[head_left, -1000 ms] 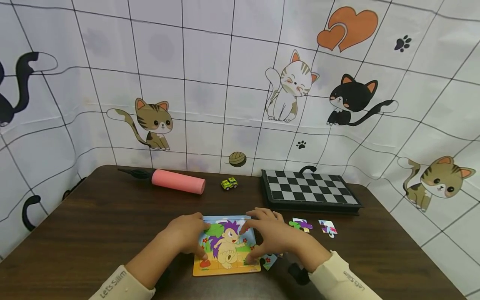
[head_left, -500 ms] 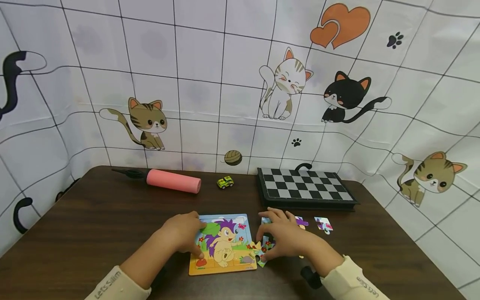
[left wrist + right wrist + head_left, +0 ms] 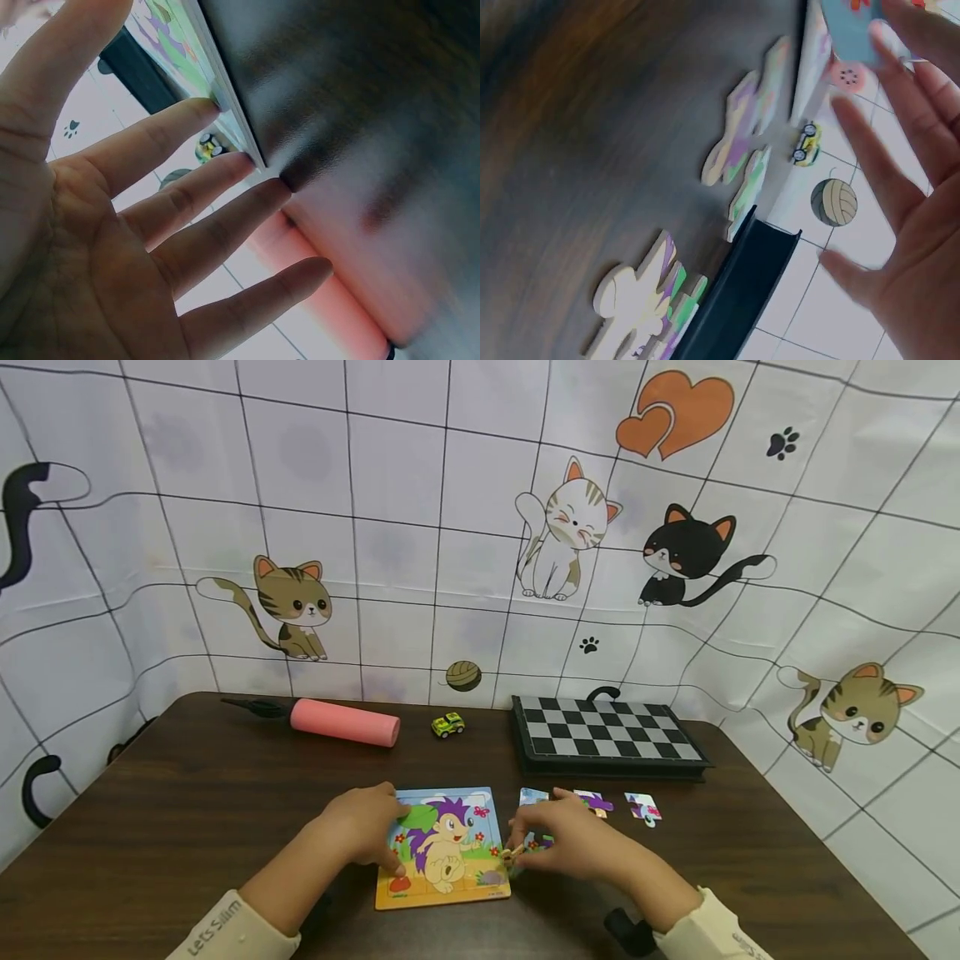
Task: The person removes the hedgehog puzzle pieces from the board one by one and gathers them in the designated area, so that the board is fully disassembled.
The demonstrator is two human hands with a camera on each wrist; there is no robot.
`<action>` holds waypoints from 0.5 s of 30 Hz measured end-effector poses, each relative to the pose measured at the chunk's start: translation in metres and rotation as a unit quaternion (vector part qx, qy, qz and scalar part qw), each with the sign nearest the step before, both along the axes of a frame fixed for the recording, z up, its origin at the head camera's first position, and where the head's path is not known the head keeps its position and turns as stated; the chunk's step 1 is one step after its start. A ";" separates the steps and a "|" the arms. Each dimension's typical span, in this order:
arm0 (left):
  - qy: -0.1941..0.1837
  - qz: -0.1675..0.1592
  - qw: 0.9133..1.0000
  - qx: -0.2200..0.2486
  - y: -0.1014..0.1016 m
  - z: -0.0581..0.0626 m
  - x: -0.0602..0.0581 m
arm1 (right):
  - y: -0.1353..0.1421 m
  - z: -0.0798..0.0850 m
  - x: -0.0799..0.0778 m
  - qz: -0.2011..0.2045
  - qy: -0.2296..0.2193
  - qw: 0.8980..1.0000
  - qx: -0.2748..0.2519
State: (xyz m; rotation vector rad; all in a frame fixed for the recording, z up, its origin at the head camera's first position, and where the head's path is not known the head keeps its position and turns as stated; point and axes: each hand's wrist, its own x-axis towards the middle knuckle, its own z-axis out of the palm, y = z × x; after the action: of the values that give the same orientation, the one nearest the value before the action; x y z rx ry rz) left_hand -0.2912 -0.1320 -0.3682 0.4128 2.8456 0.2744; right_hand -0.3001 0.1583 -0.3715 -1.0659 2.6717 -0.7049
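A flat hedgehog picture puzzle [image 3: 447, 852] with an orange lower edge lies on the table. My left hand [image 3: 360, 827] rests at its left side, thumb and fingertips on the border; the left wrist view shows the fingers [image 3: 217, 232] spread and fairly straight along the edge. Just off the puzzle's right edge, my right hand [image 3: 566, 839] pinches a small jigsaw piece [image 3: 512, 855], tilted up. In the right wrist view that piece [image 3: 851, 34] is partly cut off, showing pale blue with a bit of red. Part of it is hidden by the fingers.
Several loose jigsaw pieces [image 3: 595, 802] lie beyond and beside my right hand, one farther right [image 3: 643, 808]. Behind them stands a black-framed checkered board [image 3: 611, 735]. A yellow-green toy car [image 3: 447, 725] and a pink hand pump [image 3: 345, 722] sit at the back, before a cat-print curtain [image 3: 405, 527].
My right hand has gone from over the puzzle's right side to the loose pieces beside it and picked one up. My left hand stays at the left edge. The view has shifted slightly.
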 end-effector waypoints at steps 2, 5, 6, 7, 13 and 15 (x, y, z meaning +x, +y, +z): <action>0.001 -0.001 1.000 -0.001 0.000 0.000 0.000 | 0.003 0.003 0.002 -0.004 -0.063 0.997 -0.051; 0.002 -0.002 1.000 -0.001 0.001 0.001 0.000 | 0.010 0.006 0.005 -0.038 -0.146 0.981 -0.118; 0.002 -0.003 1.000 -0.001 0.001 0.001 0.001 | 0.013 0.006 0.005 -0.051 -0.163 0.976 -0.136; 0.002 -0.003 1.000 -0.001 0.001 0.001 0.001 | 0.017 0.007 0.005 -0.061 -0.175 0.971 -0.152; 0.001 -0.005 1.000 -0.002 0.002 0.003 0.001 | 0.060 0.007 0.004 -0.137 -0.214 0.945 -0.208; 0.001 -0.007 1.000 -0.004 0.001 0.004 0.001 | 0.080 0.005 0.004 -0.169 -0.202 0.945 -0.193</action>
State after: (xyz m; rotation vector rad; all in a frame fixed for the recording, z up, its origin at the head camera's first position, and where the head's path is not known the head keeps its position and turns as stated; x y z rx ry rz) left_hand -0.2900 -0.1312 -0.3647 0.4302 2.8442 0.2589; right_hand -0.2957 0.2387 -0.3666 -0.4469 2.4219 -1.3871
